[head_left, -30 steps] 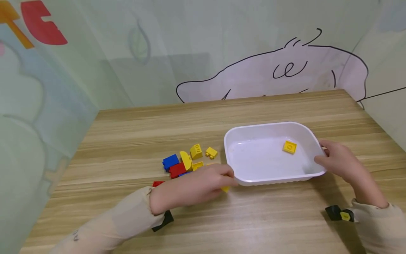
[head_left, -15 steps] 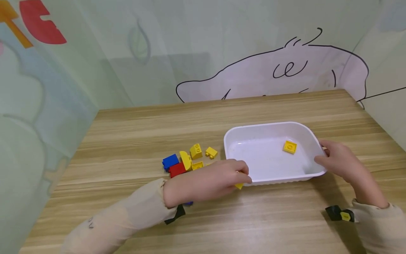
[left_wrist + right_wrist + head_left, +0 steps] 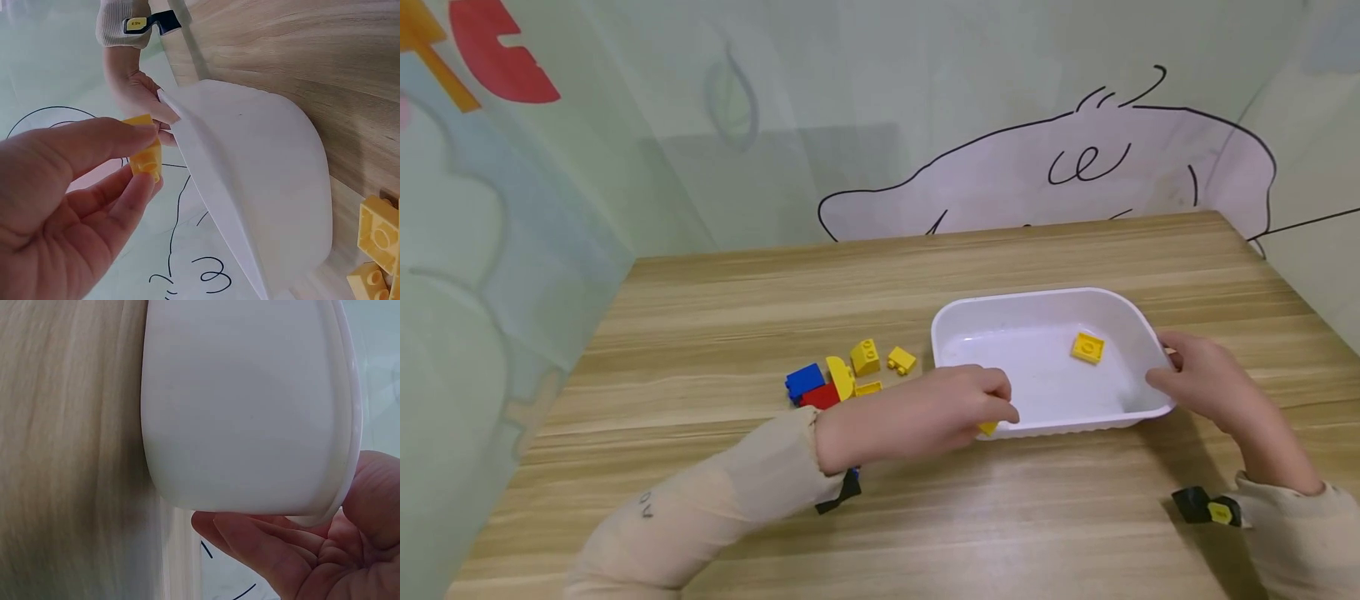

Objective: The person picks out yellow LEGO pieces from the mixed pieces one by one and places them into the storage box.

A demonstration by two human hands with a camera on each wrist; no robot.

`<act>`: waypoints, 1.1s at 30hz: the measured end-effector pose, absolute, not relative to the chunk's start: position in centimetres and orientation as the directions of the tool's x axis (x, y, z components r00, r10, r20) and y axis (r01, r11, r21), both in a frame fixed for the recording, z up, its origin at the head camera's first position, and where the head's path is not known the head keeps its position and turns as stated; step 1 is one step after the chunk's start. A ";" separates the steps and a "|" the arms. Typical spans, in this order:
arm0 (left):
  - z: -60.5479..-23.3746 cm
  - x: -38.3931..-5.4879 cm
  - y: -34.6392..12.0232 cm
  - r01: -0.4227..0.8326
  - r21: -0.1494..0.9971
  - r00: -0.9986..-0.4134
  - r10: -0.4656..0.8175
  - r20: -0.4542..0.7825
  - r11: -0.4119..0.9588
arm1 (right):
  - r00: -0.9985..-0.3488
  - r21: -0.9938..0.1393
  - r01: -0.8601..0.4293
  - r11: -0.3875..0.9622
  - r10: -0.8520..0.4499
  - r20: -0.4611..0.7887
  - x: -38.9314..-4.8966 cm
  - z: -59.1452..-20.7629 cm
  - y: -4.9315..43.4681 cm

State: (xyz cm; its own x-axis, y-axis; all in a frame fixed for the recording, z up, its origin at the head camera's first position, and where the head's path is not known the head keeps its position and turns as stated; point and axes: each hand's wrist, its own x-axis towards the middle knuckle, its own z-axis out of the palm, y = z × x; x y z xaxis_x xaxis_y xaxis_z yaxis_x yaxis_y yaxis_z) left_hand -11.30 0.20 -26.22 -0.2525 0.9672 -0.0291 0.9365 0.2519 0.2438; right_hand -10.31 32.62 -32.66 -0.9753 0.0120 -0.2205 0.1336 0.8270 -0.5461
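My left hand (image 3: 921, 412) pinches a small yellow toy brick (image 3: 146, 150) between thumb and fingertips, over the near left rim of a white plastic tub (image 3: 1037, 431). The left wrist view shows the brick's stud side at the fingertips. On the tub's right end, my right hand (image 3: 1210, 387) grips the rim; in the right wrist view the thumb lies at the rim and the fingers (image 3: 256, 540) are against the outer wall. One yellow brick (image 3: 1087, 348) lies inside the tub, hollow side up.
Left of the tub lie loose bricks: a blue one (image 3: 805, 382), a red one (image 3: 822, 397) and several yellow ones, including a sloped brick (image 3: 865, 357) and a small brick (image 3: 901, 360). My left forearm hides part of this pile. A wall stands behind the wooden table (image 3: 760, 292).
My left hand has moved right with the yellow brick, from beside the tub's left end to over its near rim. My right hand has kept its grip on the tub.
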 end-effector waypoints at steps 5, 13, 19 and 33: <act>-26.4 -11.4 0.6 0.949 0.219 -0.231 0.973 -0.004 0.227 | -0.976 -0.545 0.134 0.828 0.013 -0.220 -10.3 -32.7 32.7; -26.2 -11.7 1.3 0.950 0.205 -0.238 0.971 -0.022 0.237 | -0.978 -0.557 0.122 0.821 0.004 -0.209 -10.3 -32.6 32.6; -26.1 -12.4 2.3 0.948 0.205 -0.242 0.970 -0.032 0.243 | -0.978 -0.565 0.119 0.816 0.000 -0.207 -10.3 -32.7 32.5; -25.9 -13.5 4.0 0.951 0.196 -0.236 0.971 -0.042 0.239 | -0.976 -0.551 0.131 0.824 0.009 -0.220 -10.2 -32.5 32.6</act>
